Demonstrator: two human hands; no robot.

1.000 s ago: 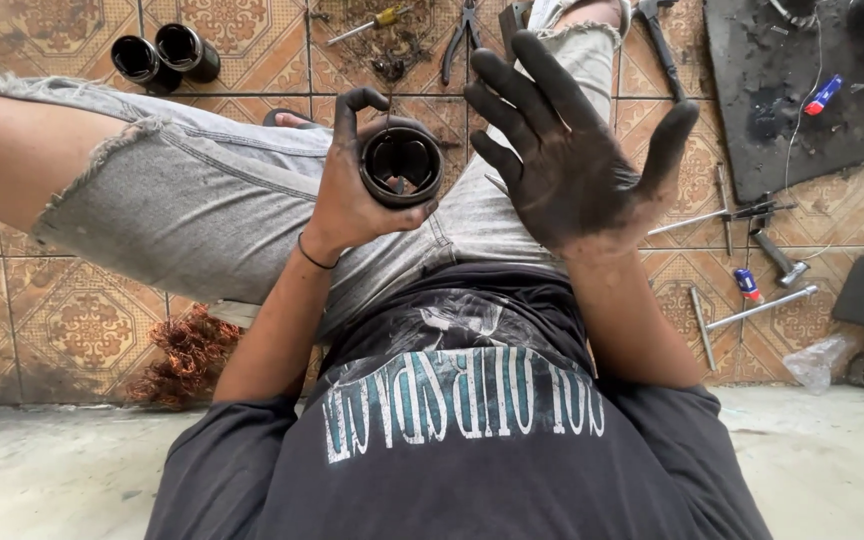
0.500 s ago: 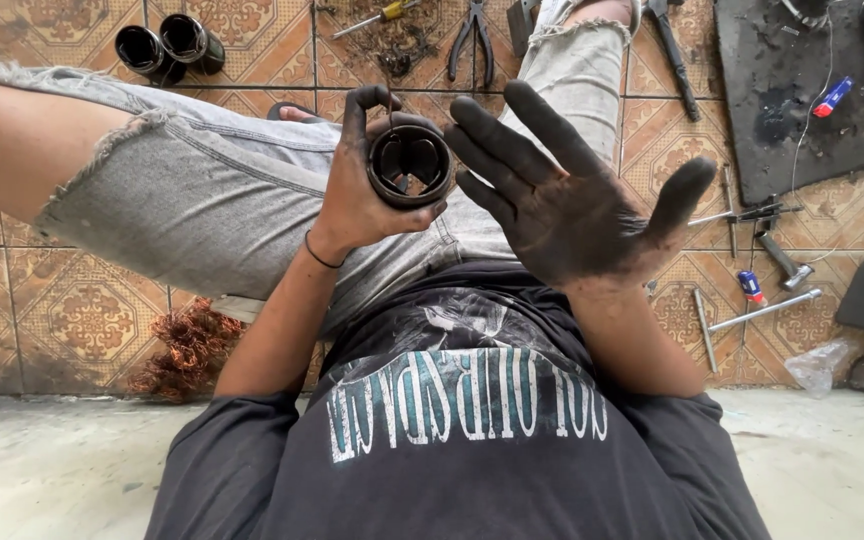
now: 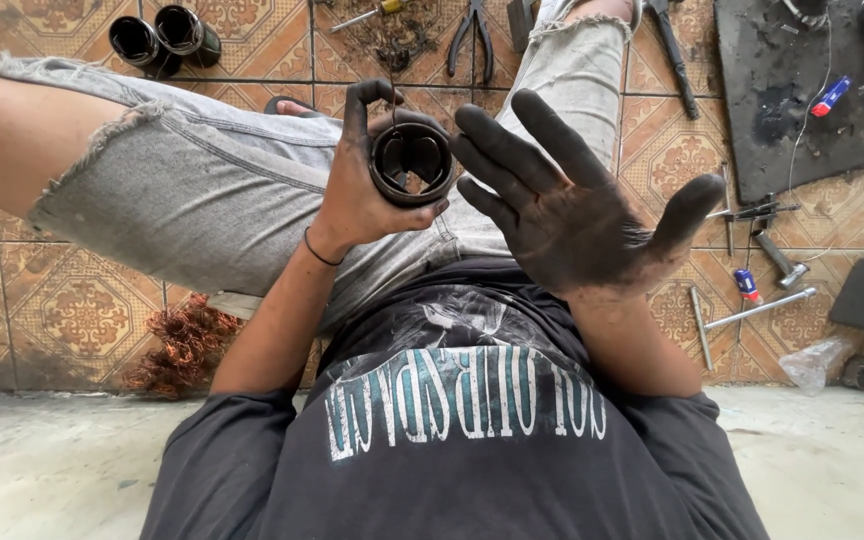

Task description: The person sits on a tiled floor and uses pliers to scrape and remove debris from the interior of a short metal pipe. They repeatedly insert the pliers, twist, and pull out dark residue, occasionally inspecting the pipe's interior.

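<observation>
My left hand [image 3: 367, 195] grips a short black metal cylinder [image 3: 411, 163], hollow, its open end turned up toward me. I hold it above my lap, over my grey cut-off shorts [image 3: 202, 190]. My right hand [image 3: 577, 205] hovers just to the right of the cylinder, palm up, fingers spread and blackened with grease. Its fingertips are close to the cylinder's rim, and I cannot tell whether they touch it. The right hand holds nothing.
Two more black cylinders [image 3: 162, 38] lie on the patterned tile floor at top left. Pliers [image 3: 472, 35] and a screwdriver [image 3: 367, 15] lie beyond my knees. A dark mat [image 3: 802, 90], rods and small tools [image 3: 757, 270] sit at right. A copper wire tangle [image 3: 187, 345] lies at left.
My left hand has tilted the cylinder and shifted it slightly right. My right hand has moved down and left, closer to the cylinder, palm still open.
</observation>
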